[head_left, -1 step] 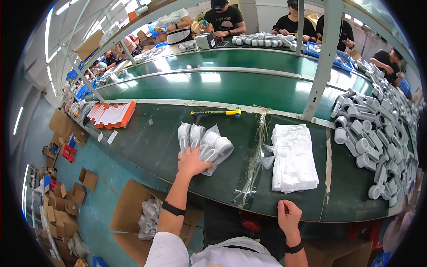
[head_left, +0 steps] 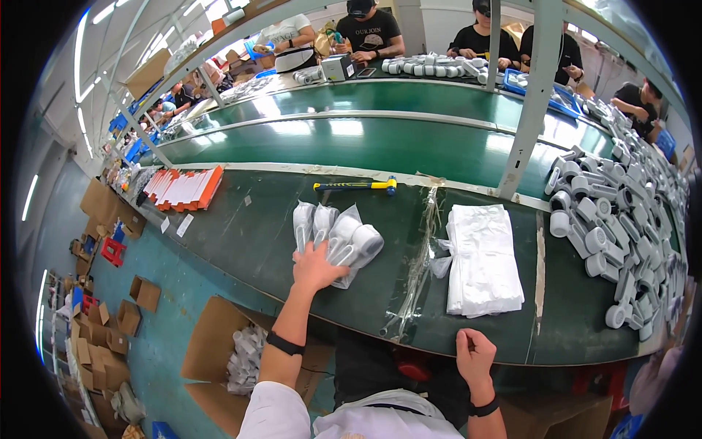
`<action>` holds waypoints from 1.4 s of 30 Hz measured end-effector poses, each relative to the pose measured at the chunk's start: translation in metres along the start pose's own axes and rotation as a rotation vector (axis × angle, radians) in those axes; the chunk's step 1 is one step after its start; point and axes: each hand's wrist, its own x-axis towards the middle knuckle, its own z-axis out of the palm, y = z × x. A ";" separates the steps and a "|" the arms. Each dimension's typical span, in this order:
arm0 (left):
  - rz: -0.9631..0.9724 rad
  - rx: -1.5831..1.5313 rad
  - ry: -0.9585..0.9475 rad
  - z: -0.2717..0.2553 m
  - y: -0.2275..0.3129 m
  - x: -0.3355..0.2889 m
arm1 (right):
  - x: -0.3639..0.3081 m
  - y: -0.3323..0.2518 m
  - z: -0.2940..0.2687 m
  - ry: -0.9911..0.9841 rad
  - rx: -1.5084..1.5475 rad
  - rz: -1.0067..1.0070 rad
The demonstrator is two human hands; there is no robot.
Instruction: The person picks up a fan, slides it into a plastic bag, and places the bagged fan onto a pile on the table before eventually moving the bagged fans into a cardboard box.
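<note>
Several grey-white handheld devices with round heads and looped handles, wrapped in clear plastic bags (head_left: 356,241), lie in a row on the dark green table. My left hand (head_left: 316,269) rests on their handle ends, fingers spread and thumb out to the right. At the table's front edge my right hand (head_left: 475,354) is curled into a loose fist, with nothing visible in it. Just beyond that fist lies a stack of flat white plastic bags (head_left: 484,260), tied at its left side. Behind the bagged devices is a yellow and blue hammer (head_left: 356,186).
Unwrapped grey devices (head_left: 607,227) are heaped on the right. Orange and white flat boxes (head_left: 184,188) sit at the far left. An open carton (head_left: 207,340) below the table holds bagged devices. A metal post (head_left: 528,110) rises before the green conveyor (head_left: 409,139); people work beyond it.
</note>
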 end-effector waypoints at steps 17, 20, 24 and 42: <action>0.046 0.031 0.125 0.014 -0.003 0.006 | -0.004 0.027 0.004 0.022 -0.043 0.054; 0.079 0.021 0.155 0.025 -0.007 0.016 | -0.004 0.024 0.002 -0.012 -0.066 0.118; 0.050 -0.093 0.182 0.025 -0.009 0.011 | -0.005 0.017 0.005 -0.042 -0.125 0.084; 0.110 -0.321 0.517 0.024 -0.062 -0.019 | 0.002 0.024 0.013 0.062 -0.287 0.038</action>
